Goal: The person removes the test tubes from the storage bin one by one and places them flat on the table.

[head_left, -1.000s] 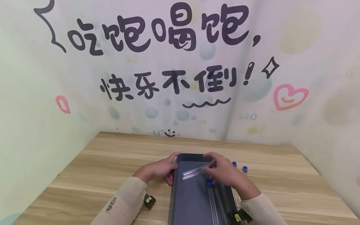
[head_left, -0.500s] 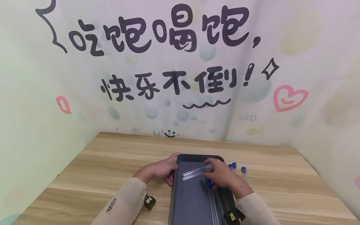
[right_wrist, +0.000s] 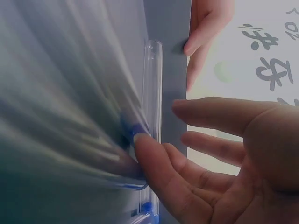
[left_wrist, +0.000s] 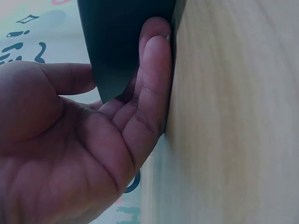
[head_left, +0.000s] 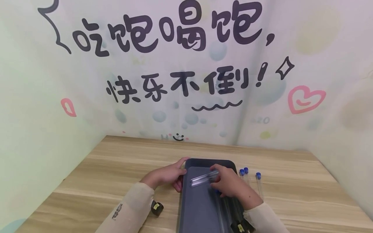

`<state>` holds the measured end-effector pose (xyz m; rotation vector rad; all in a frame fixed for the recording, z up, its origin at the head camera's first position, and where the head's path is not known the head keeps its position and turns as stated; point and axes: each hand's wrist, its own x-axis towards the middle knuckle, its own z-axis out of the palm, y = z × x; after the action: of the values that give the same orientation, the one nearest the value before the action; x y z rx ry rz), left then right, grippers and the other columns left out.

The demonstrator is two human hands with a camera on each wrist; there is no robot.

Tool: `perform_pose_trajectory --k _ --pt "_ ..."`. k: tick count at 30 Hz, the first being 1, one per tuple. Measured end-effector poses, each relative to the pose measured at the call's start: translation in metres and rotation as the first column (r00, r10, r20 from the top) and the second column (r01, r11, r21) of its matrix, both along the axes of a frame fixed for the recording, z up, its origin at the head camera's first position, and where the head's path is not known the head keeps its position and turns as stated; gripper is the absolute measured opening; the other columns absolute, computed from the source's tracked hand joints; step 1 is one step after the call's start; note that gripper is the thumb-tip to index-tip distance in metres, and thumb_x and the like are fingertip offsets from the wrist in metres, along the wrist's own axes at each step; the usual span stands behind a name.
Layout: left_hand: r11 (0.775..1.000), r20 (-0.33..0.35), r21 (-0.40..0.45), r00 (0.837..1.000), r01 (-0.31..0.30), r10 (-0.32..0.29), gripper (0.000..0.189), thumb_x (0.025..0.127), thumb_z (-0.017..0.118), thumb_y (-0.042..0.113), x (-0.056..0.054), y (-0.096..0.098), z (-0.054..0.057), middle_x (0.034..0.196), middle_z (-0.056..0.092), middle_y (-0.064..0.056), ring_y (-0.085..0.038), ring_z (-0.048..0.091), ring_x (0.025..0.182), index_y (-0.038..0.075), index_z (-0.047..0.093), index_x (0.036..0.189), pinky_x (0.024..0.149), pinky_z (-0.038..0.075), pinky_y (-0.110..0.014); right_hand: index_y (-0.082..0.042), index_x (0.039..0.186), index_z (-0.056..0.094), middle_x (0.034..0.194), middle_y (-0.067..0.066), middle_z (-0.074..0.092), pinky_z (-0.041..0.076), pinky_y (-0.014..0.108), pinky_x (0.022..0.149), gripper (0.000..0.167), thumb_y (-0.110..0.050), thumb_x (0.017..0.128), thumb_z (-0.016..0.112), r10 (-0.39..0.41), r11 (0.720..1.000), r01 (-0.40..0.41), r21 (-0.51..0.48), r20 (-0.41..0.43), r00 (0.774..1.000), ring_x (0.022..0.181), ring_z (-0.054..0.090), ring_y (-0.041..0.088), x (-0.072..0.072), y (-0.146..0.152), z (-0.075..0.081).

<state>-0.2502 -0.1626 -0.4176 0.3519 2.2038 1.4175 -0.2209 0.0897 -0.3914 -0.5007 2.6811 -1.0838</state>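
My left hand (head_left: 169, 176) grips the far left part of a dark grey tray (head_left: 193, 207), thumb at the rim. In the left wrist view its fingers curl against the tray's wall (left_wrist: 126, 42), low near the table. My right hand (head_left: 230, 183) reaches into the tray with its fingers loosely bent. In the right wrist view its thumb stands apart, and a fingertip touches near the blue cap (right_wrist: 135, 128) of a clear tube. Two clear tubes (head_left: 201, 180) lie slantwise by that hand. More capped tubes (head_left: 222, 213) lie lengthwise along the tray's right side, partly hidden and blurred.
Outside the tray, on the right, several blue-capped tubes (head_left: 258, 176) lie on the wooden table (head_left: 297, 187). A printed cloth (head_left: 186, 123) hangs behind the table's far edge. Each wrist wears a dark camera (head_left: 157, 208).
My right hand has come slightly down and inward over the tray, uncovering its far right corner and the tubes outside. The lengthwise tubes now look blurred. My left hand keeps its grip.
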Motion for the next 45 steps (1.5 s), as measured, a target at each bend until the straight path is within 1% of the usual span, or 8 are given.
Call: perform_pose_trajectory --k 8,17,28,33,36,38,41,45 --pt "1.000 -0.002 0.003 1.000 0.003 -0.003 0.059 0.107 0.033 0.013 0.000 0.000 0.001 0.068 0.059 -0.015 -0.021 0.062 0.053 0.026 0.011 0.161 0.056 0.059 -0.036 -0.002 0.131 0.057 0.077 0.006 0.058 0.051 0.030 0.045 0.055 0.002 0.079 0.078 0.043 0.999 -0.042 0.026 -0.025 0.999 0.047 0.058 0.016 0.001 -0.001 -0.002" --pt "1.000 -0.006 -0.014 1.000 -0.002 0.002 0.058 0.108 0.033 0.014 -0.001 0.000 0.001 0.067 0.060 -0.015 -0.021 0.062 0.053 0.027 0.012 0.161 0.056 0.060 -0.036 -0.003 0.132 0.056 0.077 0.008 0.055 0.050 0.029 0.043 0.064 0.004 0.073 0.081 0.029 0.998 -0.028 0.051 -0.017 0.999 0.045 0.058 0.017 0.003 -0.003 -0.009" --pt "1.000 0.003 -0.016 1.000 0.006 -0.006 0.058 0.107 0.034 0.014 0.000 0.001 0.002 0.070 0.061 -0.014 -0.021 0.062 0.056 0.027 0.013 0.160 0.058 0.060 -0.036 -0.003 0.135 0.054 0.081 0.010 0.059 0.052 0.030 0.046 0.067 0.005 0.074 0.079 0.075 0.997 -0.075 0.013 0.024 0.997 0.051 0.061 0.017 0.001 0.004 -0.007" --pt "1.000 -0.003 -0.012 1.000 0.004 -0.004 0.057 0.108 0.033 0.014 -0.001 0.001 0.001 0.070 0.060 -0.015 -0.021 0.062 0.055 0.028 0.013 0.160 0.057 0.060 -0.036 -0.002 0.138 0.052 0.081 0.009 0.060 0.051 0.031 0.049 0.067 0.004 0.076 0.077 0.103 0.995 -0.103 0.006 -0.005 0.995 0.052 0.060 0.016 0.001 0.006 -0.003" --pt "1.000 -0.004 -0.010 1.000 0.001 -0.001 0.057 0.108 0.033 0.015 -0.001 0.001 0.001 0.070 0.060 -0.015 -0.021 0.062 0.054 0.028 0.013 0.160 0.057 0.060 -0.037 -0.002 0.137 0.052 0.087 0.010 0.064 0.052 0.031 0.052 0.065 0.002 0.078 0.077 0.100 0.995 -0.100 -0.013 -0.023 0.995 0.057 0.061 0.015 0.000 0.007 0.001" --pt "1.000 -0.003 -0.010 1.000 0.001 -0.001 0.057 0.108 0.033 0.015 -0.001 0.001 0.000 0.071 0.060 -0.015 -0.021 0.062 0.055 0.029 0.014 0.160 0.057 0.060 -0.037 -0.003 0.138 0.052 0.093 0.012 0.067 0.054 0.031 0.056 0.064 0.000 0.079 0.077 0.094 0.995 -0.095 -0.043 -0.015 0.995 0.062 0.063 0.015 0.000 0.009 0.003" --pt "1.000 -0.005 -0.010 1.000 0.002 -0.002 0.057 0.108 0.033 0.015 -0.001 0.001 0.000 0.071 0.060 -0.015 -0.021 0.062 0.055 0.029 0.014 0.160 0.057 0.060 -0.037 -0.002 0.139 0.051 0.100 0.015 0.069 0.057 0.033 0.061 0.063 -0.002 0.081 0.077 0.101 0.990 -0.098 -0.102 0.018 0.995 0.069 0.067 0.016 -0.002 0.012 0.006" --pt "1.000 -0.002 -0.005 1.000 0.007 -0.007 0.057 0.108 0.033 0.015 -0.001 0.002 0.000 0.070 0.061 -0.014 -0.021 0.062 0.055 0.029 0.014 0.159 0.057 0.060 -0.036 0.001 0.142 0.047 0.105 0.019 0.069 0.061 0.037 0.066 0.065 -0.003 0.084 0.075 0.137 0.973 -0.120 -0.196 0.078 0.987 0.073 0.070 0.020 -0.004 0.016 0.009"
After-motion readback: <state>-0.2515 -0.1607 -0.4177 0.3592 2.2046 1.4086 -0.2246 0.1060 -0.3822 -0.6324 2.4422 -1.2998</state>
